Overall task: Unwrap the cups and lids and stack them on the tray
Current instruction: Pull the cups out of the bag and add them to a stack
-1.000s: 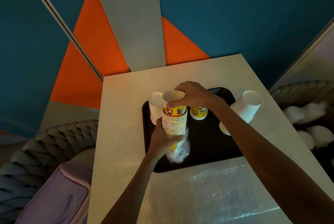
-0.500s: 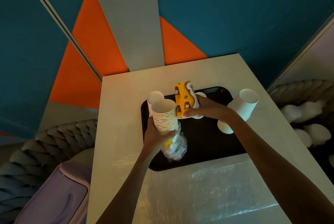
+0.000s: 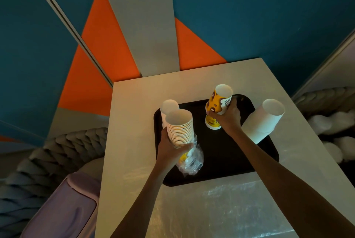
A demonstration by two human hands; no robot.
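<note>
Two bare arms reach over the counter (image 3: pixel 134 122), past a clear plastic sheet (image 3: pixel 221 209) at its near edge. The left hand (image 3: pixel 172 149) is wrapped round a stack of nested paper cups (image 3: pixel 179 128) over the left side of the black tray (image 3: pixel 230 161), with crumpled plastic wrap (image 3: pixel 190 163) bunched at the stack's base. Farther on, the right hand (image 3: pixel 226 117) grips a yellow printed cup (image 3: pixel 217 101) just above another yellow cup (image 3: pixel 212 123) on the tray; a white cup (image 3: pixel 169 106) stands at the tray's far-left corner and a white cup stack (image 3: pixel 263 120) leans at its right edge.

The left forearm (image 3: pixel 146 195) and right forearm (image 3: pixel 278 176) are bare along all their visible length, slim and smooth. The left hand (image 3: pixel 169 147) and right hand (image 3: pixel 226 117) are bare as well.
</note>
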